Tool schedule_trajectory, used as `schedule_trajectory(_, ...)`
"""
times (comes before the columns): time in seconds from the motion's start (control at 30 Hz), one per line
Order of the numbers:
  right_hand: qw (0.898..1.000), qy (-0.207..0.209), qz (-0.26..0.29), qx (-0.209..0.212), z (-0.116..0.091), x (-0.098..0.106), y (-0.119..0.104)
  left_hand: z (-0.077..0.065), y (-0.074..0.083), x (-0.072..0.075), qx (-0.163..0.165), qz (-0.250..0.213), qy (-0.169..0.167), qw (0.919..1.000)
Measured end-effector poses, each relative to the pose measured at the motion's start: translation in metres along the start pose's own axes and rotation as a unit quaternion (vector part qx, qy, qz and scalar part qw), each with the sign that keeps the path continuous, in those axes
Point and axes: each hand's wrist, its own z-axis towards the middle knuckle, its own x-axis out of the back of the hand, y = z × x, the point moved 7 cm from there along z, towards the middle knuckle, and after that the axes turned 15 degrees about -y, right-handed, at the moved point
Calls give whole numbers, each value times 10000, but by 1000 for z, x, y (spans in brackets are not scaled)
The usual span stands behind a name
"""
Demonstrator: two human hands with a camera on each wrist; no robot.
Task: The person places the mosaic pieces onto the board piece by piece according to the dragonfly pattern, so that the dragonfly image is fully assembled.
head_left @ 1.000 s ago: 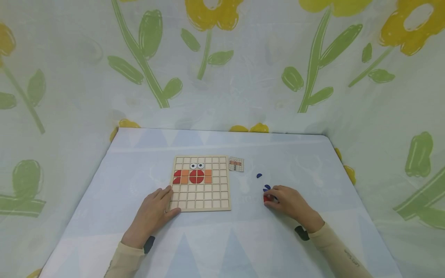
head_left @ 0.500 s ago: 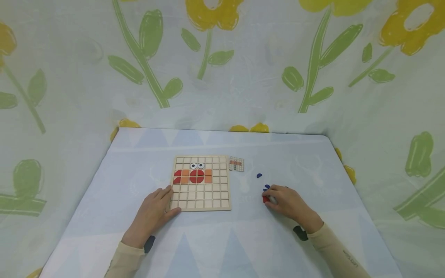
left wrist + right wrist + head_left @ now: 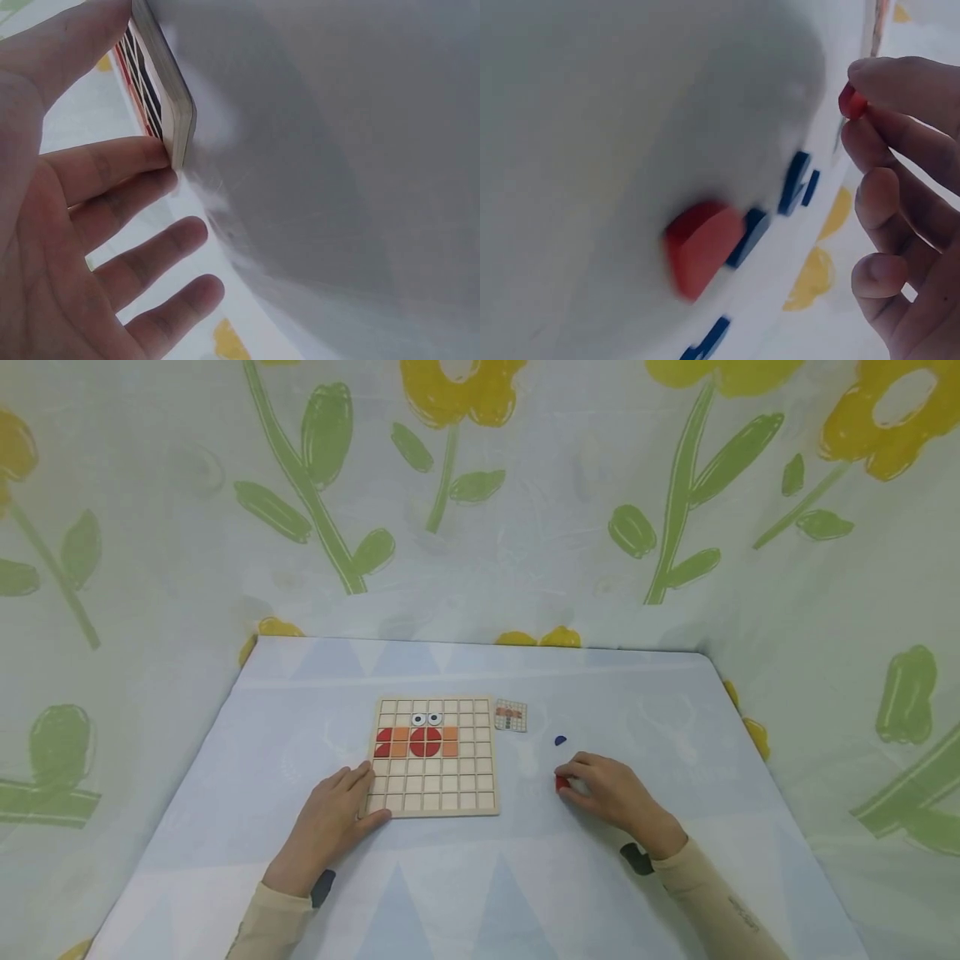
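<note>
Right hand [image 3: 609,789] shifted leftward, pinching a red piece [image 3: 562,783]; left hand [image 3: 328,818], fingers straight, seemed best kept bracing the board [image 3: 476,768].

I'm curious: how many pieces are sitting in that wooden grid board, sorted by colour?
Red curved-edge pieces: 6
Orange square pieces: 4
White round eye pieces with black centres: 2
Total in the light wooden grid board: 12

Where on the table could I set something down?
The table is bare beyond the left hand, left of the board, and behind board and card. It's crowded around the right hand, where a loose red piece and blue pieces lie.
</note>
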Motion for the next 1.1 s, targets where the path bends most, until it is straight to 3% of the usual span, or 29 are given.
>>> schedule_trajectory(0.3, 9991, 231, 180, 318, 25, 10, -17, 0, 0, 1, -76, -56, 61, 9999)
schedule_trajectory(0.57, 9978, 448, 232, 423, 52, 16, -31, 0, -2, -4, -146, -55, 215, 9996)
schedule_trajectory(0.87, 9960, 687, 191, 545, 83, 21, -48, 0, -3, -2, -76, -5, 173, 9998)
schedule_trajectory(1.1, 9970, 540, 297, 476, 110, 20, -56, 2, -3, -2, 20, -17, 37, 10000)
